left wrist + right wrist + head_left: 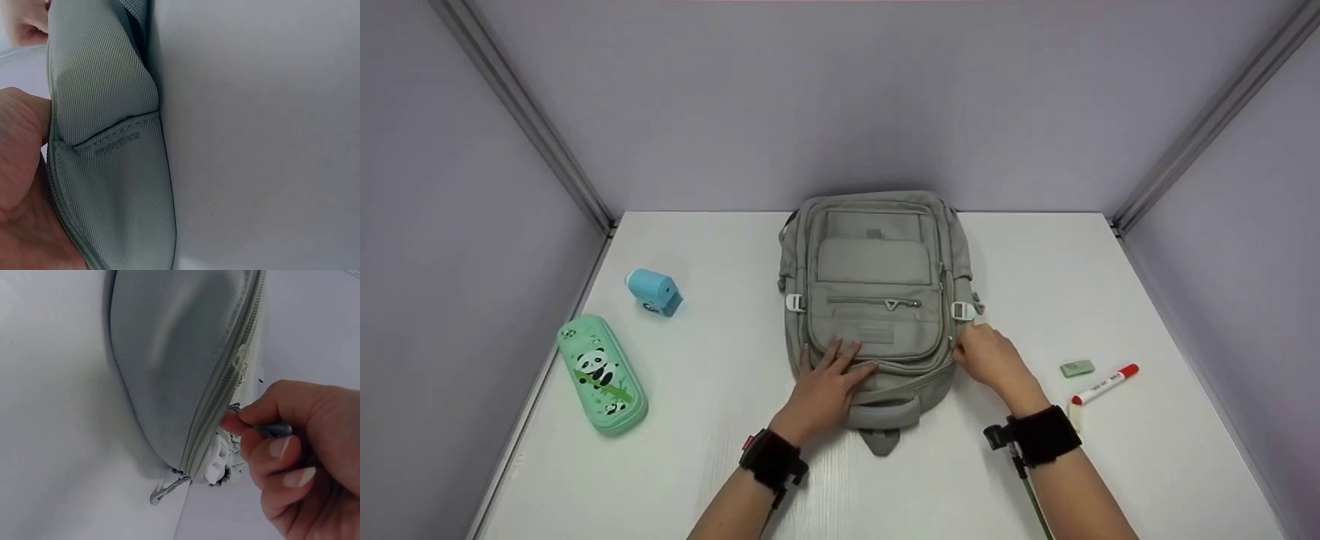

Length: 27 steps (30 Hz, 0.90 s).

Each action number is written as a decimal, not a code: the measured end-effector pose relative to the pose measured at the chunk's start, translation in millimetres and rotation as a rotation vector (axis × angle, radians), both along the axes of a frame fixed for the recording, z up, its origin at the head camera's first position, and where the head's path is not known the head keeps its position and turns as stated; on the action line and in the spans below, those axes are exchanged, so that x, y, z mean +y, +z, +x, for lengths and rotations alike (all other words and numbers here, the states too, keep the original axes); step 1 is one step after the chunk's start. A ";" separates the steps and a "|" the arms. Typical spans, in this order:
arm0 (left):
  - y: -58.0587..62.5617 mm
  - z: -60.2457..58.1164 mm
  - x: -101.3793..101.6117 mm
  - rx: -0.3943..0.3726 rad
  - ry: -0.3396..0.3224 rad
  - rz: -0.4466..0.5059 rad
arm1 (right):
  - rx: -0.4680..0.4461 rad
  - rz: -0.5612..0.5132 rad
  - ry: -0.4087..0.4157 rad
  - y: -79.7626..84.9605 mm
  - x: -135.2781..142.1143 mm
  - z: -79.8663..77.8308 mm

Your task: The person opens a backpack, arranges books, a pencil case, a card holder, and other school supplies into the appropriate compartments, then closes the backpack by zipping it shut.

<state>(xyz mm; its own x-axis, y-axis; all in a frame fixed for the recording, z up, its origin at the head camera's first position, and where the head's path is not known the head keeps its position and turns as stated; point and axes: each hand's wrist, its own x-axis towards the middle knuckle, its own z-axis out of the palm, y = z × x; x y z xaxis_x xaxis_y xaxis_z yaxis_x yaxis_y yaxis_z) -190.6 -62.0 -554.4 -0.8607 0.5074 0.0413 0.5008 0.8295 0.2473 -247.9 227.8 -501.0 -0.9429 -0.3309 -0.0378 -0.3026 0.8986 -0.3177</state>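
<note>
A grey-green backpack lies on its back with its carry handle toward me. My left hand rests with spread fingers on its front, just above the handle; the left wrist view shows the palm side along a zipper edge. At the bag's right side my right hand pinches a dark zipper pull between thumb and curled fingers. Close by runs the zipper track. A second zipper pull hangs loose at the lower end of the bag's side. White buckles sit on both sides.
To the left are a green panda pencil case and a blue pencil sharpener. A green eraser and a red-capped white marker lie right of my right hand. Grey panels enclose the white table.
</note>
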 end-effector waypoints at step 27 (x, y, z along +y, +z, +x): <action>-1.8 2.6 0.5 0.008 0.023 0.027 | -0.102 -0.115 0.186 14.6 -48.8 41.1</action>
